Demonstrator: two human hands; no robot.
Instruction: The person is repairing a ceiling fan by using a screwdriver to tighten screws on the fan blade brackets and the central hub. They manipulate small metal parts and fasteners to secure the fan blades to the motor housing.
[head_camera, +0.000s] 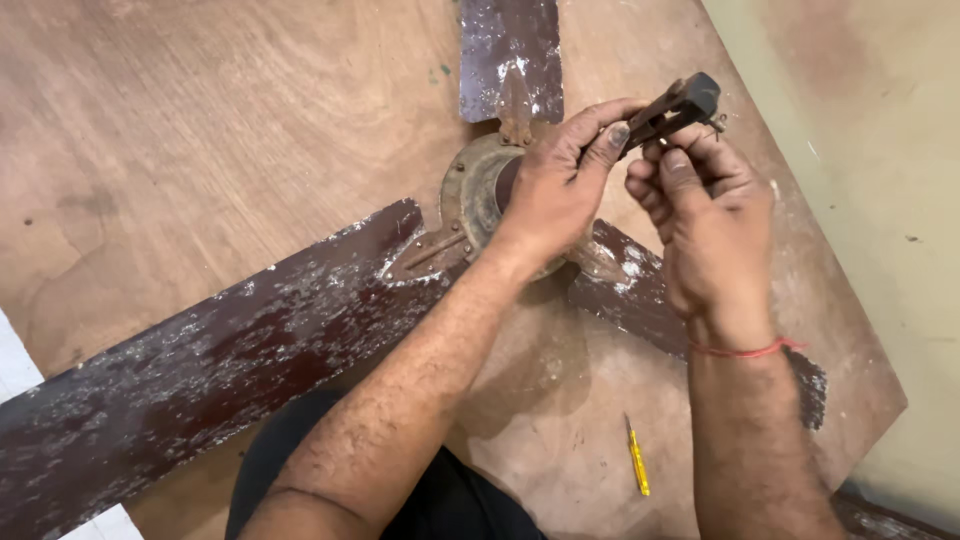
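An old ceiling fan lies flat on a plywood board (200, 150). Its rusty round hub (470, 190) shows left of my hands, and dark, paint-flecked blades reach to the lower left (220, 350), the top (508, 55) and the lower right (640, 295). My left hand (560, 185) and my right hand (705, 220) meet above the hub. Both grip a small dark rusty tool (680, 105) with a black end; my left thumb and forefinger pinch its shaft, my right fingers close around it from below. A red thread circles my right wrist.
A small yellow screwdriver (637, 460) lies on the board between my forearms. The board ends at the right against a pale greenish floor (880, 200). White tile (15, 360) shows at the left edge. My dark-clothed lap is at the bottom.
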